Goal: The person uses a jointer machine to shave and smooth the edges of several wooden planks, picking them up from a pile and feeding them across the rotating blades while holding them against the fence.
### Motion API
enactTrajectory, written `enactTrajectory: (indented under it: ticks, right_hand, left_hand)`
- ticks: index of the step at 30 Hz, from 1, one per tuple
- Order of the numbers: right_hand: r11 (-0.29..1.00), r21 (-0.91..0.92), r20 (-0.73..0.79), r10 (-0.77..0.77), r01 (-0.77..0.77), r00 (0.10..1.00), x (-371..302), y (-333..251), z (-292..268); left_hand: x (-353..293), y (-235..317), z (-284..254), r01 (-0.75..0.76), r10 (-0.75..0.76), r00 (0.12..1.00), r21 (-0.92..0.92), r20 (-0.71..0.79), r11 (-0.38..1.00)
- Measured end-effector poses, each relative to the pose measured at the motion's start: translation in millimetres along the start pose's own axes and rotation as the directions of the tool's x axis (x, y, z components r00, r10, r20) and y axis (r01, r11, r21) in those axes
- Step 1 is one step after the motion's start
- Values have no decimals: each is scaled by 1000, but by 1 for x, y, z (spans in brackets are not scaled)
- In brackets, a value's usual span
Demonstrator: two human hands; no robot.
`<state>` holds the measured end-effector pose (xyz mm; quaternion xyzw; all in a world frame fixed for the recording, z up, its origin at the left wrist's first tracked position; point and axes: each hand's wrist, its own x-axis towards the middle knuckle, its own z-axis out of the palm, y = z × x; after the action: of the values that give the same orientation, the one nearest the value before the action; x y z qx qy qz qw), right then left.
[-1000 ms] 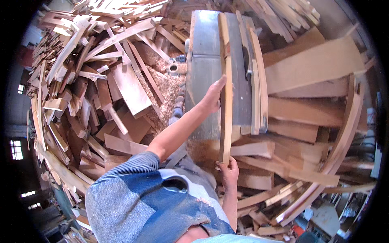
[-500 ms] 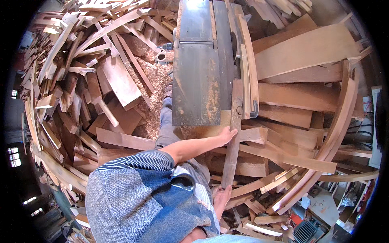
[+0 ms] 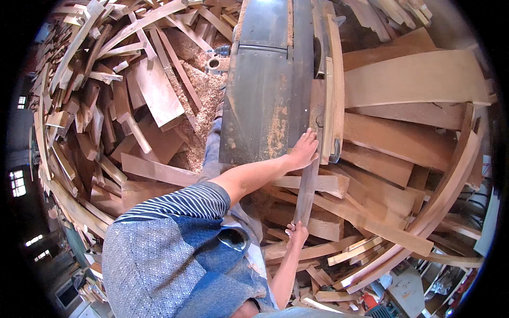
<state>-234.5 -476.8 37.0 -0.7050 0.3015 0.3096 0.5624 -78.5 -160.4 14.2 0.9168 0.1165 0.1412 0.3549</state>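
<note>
Board (image 3: 307,193) lies under our flat, open left hand (image 3: 303,150), right hand (image 3: 297,231) gripping its end; we should press evenly.

A jointer table (image 3: 254,106) stands in the middle, shavings (image 3: 208,87) and then a heap of offcuts (image 3: 157,93) to its left, wide boards (image 3: 408,79) to its right. Narrow strips (image 3: 330,106) run along its right side; just left of them a plank (image 3: 306,193) reaches past the table's near end, the left hand (image 3: 304,151) on its middle, the right hand (image 3: 297,233) at its near end.
</note>
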Motion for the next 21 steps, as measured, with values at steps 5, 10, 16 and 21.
enactTrajectory:
  ticks: [5, 10, 16, 21]
  right_hand:
    - [951, -309, 15, 10, -5, 1000, -8, -41, 5]
    - [946, -325, -39, -20, 6, 999, -3, -47, 12]
    - [955, -284, -23, -93, 83, 995, 9, -40, 19]
    - [970, -236, -68, -70, 52, 995, 10, -49, 34]
  left_hand:
    - [15, -2, -4, 19, -19, 1000, 1, 10, 1000]
    - [22, -8, -4, 10, -9, 999, 28, -41, 1000]
    - [36, -17, -7, -7, 9, 999, 39, -51, 999]
    - [44, -23, -11, -18, 20, 997, 34, -74, 999]
